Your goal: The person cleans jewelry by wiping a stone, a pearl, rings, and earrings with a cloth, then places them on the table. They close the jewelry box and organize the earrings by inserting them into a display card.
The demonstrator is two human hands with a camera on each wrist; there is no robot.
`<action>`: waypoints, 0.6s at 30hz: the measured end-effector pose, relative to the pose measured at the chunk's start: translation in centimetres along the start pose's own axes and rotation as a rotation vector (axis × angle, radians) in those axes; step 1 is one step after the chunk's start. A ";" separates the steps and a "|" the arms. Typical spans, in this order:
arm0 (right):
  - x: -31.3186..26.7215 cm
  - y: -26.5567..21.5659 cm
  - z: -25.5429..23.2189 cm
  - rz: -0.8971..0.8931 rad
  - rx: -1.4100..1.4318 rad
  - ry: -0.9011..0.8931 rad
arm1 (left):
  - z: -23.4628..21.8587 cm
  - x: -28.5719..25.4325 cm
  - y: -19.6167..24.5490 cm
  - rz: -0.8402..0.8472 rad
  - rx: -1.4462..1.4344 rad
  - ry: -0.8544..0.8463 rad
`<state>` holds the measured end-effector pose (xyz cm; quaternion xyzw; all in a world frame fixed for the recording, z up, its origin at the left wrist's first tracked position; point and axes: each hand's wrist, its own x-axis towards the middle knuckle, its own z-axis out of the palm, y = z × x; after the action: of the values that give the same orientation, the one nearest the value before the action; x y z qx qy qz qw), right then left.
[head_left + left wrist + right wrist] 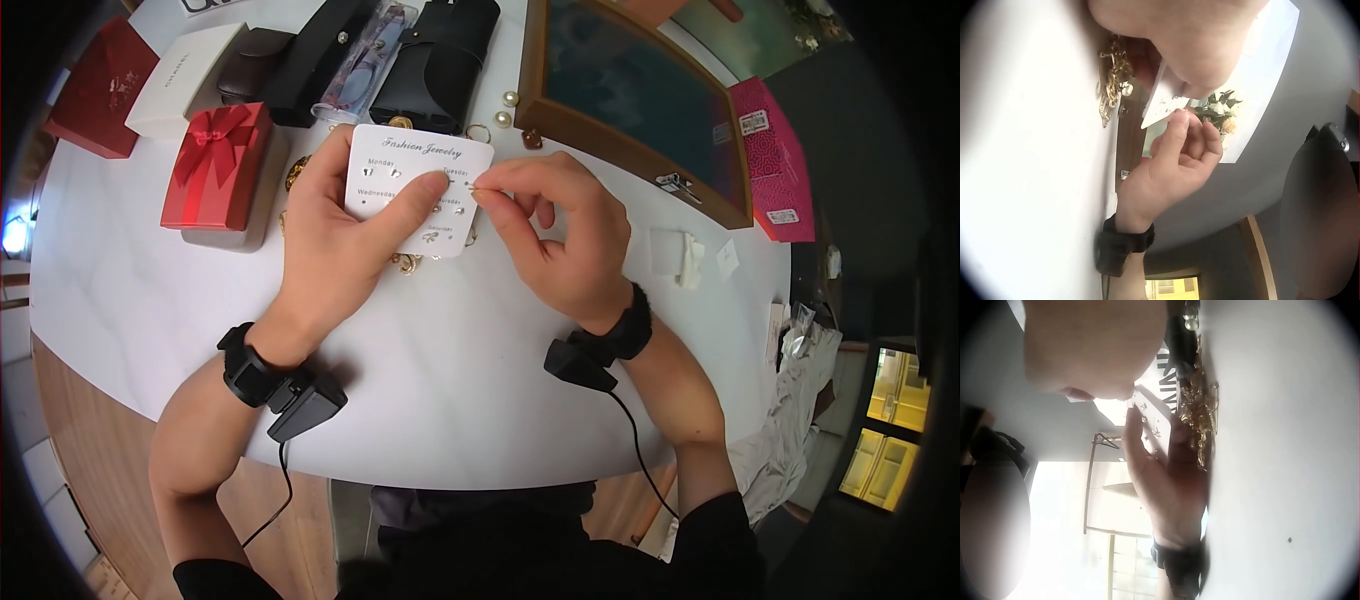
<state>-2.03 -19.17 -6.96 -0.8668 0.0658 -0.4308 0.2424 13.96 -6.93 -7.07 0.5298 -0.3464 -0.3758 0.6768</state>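
My left hand (pixel 330 245) holds a white earring card (pixel 420 148) printed "Fashion Jewelry" and weekday names, its thumb lying across the front. Small stud earrings (pixel 381 173) sit in several of the card's marked spots. At the card's right edge, near "Tuesday", my right hand (pixel 575 230) pinches a tiny earring between thumb and index finger; the fingertips hide most of it. The left wrist view shows the card (pixel 1161 103) tilted up off the table, with the right fingertips at its face. Behind and below the card lies a pile of gold-coloured jewelry (pixel 1197 412).
A red gift box with a bow (pixel 210 170), a white box (pixel 185 80) and dark cases (pixel 440 65) line the back left. A wooden glass-topped case (pixel 640 90) stands at the back right beside a pink box (pixel 775 160). Pearl-like beads (pixel 503 118) lie near it.
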 end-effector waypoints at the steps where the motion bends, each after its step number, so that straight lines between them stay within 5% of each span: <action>1: 0.0 0.2 0.1 -0.054 -0.019 0.009 | 0.0 0.0 -0.1 0.000 -0.001 -0.001; 13: 0.1 0.7 0.2 -0.179 -0.134 0.012 | -0.2 -0.5 0.1 -0.046 0.104 -0.021; 18: 0.0 1.6 0.3 -0.288 -0.179 0.040 | -0.2 -0.5 -0.1 0.078 0.177 -0.029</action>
<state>-1.64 -20.41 -7.92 -0.8767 -0.0162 -0.4706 0.0986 13.88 -6.41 -7.27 0.5681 -0.4086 -0.3247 0.6363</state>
